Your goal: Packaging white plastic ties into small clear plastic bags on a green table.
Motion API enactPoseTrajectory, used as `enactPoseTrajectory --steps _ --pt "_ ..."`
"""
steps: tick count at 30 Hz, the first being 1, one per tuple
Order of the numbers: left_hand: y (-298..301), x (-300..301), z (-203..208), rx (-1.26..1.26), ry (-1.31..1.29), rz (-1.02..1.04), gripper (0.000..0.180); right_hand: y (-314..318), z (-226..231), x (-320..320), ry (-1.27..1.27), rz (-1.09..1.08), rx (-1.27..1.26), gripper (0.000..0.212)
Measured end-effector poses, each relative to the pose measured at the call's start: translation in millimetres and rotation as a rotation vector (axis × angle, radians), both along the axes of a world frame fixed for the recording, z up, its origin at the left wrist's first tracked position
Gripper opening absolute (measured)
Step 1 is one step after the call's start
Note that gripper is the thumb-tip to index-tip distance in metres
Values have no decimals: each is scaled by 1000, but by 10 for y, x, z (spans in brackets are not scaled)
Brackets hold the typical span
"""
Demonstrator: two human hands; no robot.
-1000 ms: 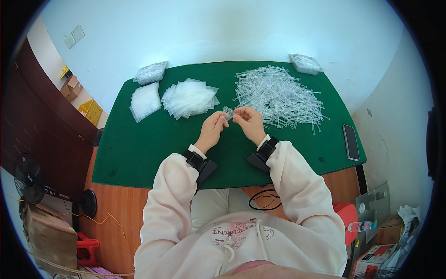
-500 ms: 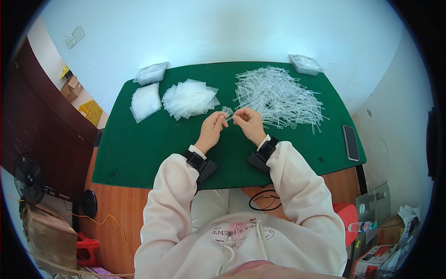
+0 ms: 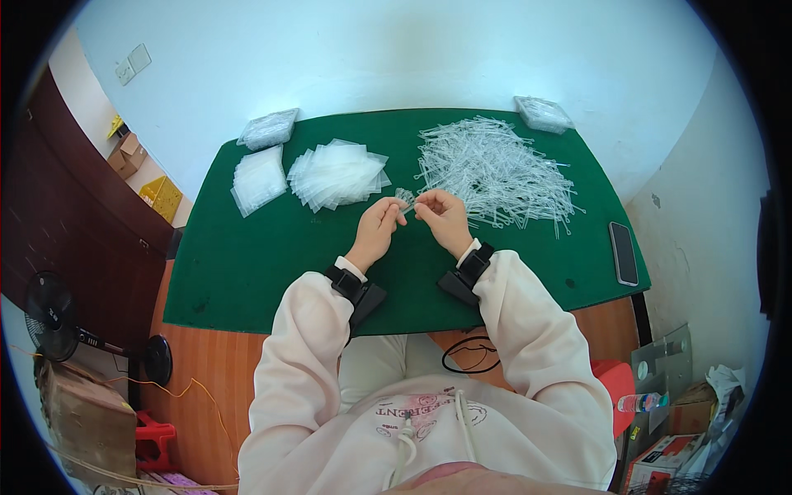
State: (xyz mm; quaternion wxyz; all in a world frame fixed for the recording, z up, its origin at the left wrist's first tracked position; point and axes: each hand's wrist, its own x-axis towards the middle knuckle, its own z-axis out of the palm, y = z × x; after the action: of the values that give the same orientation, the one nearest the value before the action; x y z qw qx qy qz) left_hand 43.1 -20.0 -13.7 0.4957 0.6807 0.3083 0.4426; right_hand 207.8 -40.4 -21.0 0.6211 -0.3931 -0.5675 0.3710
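My left hand [image 3: 375, 231] is closed on a small bunch of clear plastic sticks with looped ends [image 3: 404, 195], over the middle of the green table. The fingertips of my right hand [image 3: 445, 221] are pinched at the same bunch from the right side. How many sticks are in it is too small to tell. To the right, just past my right hand, lies a large loose pile of the same clear looped sticks [image 3: 495, 173]. Beyond my left hand, a fanned heap of clear flat bags [image 3: 337, 175] lies beside a neater stack of bags [image 3: 259, 180].
Filled clear packets stand at the table's far left corner [image 3: 271, 129] and far right corner [image 3: 543, 115]. A phone [image 3: 624, 254] lies by the right edge of the green table [image 3: 247, 285]. A black fan [image 3: 54, 309] and cardboard boxes [image 3: 87, 421] are at the lower left.
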Motion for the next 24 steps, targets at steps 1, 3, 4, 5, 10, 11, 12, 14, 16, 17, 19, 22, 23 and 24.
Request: enactPoseTrajectory --steps 1,3,4,5,10,11,12,14,16,17,19,22,23,24 --pt "-1 1 -3 -1 -2 5 21 -1 0 -2 14 6 -13 9" --pt "-2 -1 -6 -1 -7 9 21 -8 10 -11 39 18 -39 7" --pt "-1 -3 -8 1 -4 13 21 -11 15 -15 39 18 -39 7" --pt "0 -6 -10 4 -1 17 21 -14 19 -20 45 21 -42 7" --pt "6 -1 -12 26 5 16 21 -15 29 -13 73 42 -54 7" --pt "7 4 -13 25 5 15 21 -16 29 -11 79 49 -58 7" --pt "13 6 -18 41 -6 19 21 -15 30 -15 80 50 -58 7" --pt "22 9 -29 73 -28 28 21 -11 32 -25 115 70 -60 7" --pt "25 2 -42 75 -25 32 21 -12 35 -32 133 81 -61 7" --pt "23 3 -38 77 -22 34 21 -13 35 -29 132 80 -66 7" --pt "17 6 -31 79 -19 36 21 -15 36 -24 130 79 -74 7" --pt "8 8 -17 78 -5 38 21 -14 30 -22 129 74 -69 7" --pt "4 7 -12 77 -5 38 21 -14 23 -19 129 70 -66 8" --pt "2 4 -6 72 5 43 20 -11 16 -14 129 70 -67 8"
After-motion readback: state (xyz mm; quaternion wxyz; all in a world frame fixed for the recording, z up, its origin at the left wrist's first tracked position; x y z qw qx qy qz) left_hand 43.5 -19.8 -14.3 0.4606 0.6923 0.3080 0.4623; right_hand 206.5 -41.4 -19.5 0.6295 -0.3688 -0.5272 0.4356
